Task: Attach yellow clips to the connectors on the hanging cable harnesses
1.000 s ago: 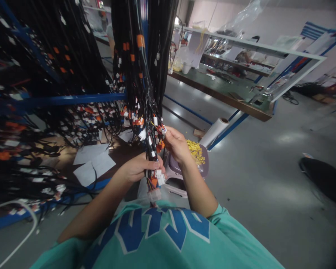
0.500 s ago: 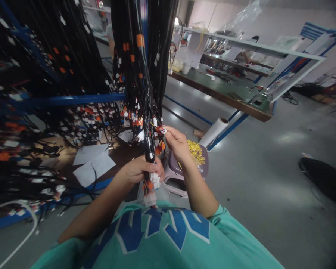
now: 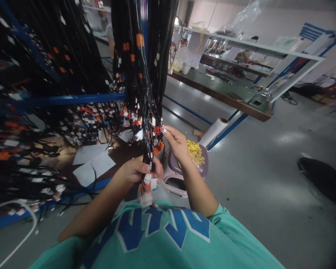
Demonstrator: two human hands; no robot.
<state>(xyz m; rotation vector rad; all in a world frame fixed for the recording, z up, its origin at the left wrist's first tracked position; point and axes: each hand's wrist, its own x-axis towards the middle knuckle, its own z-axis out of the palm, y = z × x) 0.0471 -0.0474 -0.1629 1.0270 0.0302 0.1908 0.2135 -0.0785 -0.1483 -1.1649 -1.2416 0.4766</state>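
Observation:
My left hand (image 3: 137,170) is wrapped round the lower part of a black wire harness (image 3: 148,97) that hangs from above. Below that fist, white connectors (image 3: 149,180) and a larger pale connector (image 3: 146,200) stick out toward my shirt. My right hand (image 3: 177,142) pinches a small white connector (image 3: 164,130) between thumb and fingertips, at the harness's right side. Red and yellow wires lead to it. Just under it hang orange connectors (image 3: 158,147), and a white connector (image 3: 139,135) juts out on the left side of the bundle.
Many more harnesses (image 3: 81,48) hang at left on a blue rack (image 3: 72,99). White papers (image 3: 93,164) lie on a board below. A stool (image 3: 175,168) holds yellow parts (image 3: 195,152); beside it leans a white roll (image 3: 217,129). A green-topped workbench (image 3: 226,87) stands at right.
My left hand and the harness end in it have shifted slightly left. The wires above it look more spread. My right hand keeps its pinch on the small connector.

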